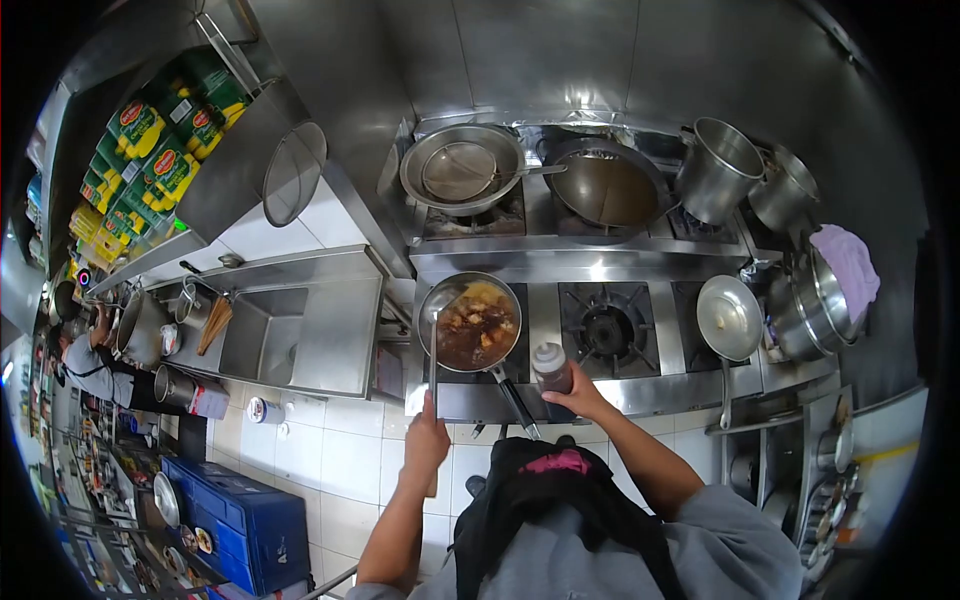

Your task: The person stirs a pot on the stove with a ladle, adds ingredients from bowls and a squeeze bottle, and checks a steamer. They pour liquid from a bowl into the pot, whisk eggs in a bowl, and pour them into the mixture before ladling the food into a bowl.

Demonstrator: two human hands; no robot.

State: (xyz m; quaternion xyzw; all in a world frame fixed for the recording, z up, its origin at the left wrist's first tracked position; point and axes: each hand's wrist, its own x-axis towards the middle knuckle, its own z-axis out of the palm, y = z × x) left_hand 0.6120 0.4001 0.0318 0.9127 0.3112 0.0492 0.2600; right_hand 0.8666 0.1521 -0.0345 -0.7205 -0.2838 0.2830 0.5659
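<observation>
My left hand (pixel 427 443) is closed around the handle of a long metal ladle (pixel 434 360). The ladle's far end reaches into the left side of a frying pan (pixel 514 300); its head is hard to make out. In the pan lies a brown sauce with chunks of food (pixel 475 328), paler at the top. My right hand (pixel 585 393) grips a clear squeeze bottle (pixel 552 368) with dark liquid inside and a pale cap, upright just right of the pan. The pan's black handle (pixel 515 400) points toward me, between my hands, with neither hand on it.
Right of the pan is a burner (pixel 607 332), then a small pan (pixel 729 318). Behind stand a strainer on a bowl (pixel 462 170), a wok (pixel 608 185) and tall pots (pixel 718 170). A sink (pixel 268 335) is at left. Another person (pixel 90 360) stands far left.
</observation>
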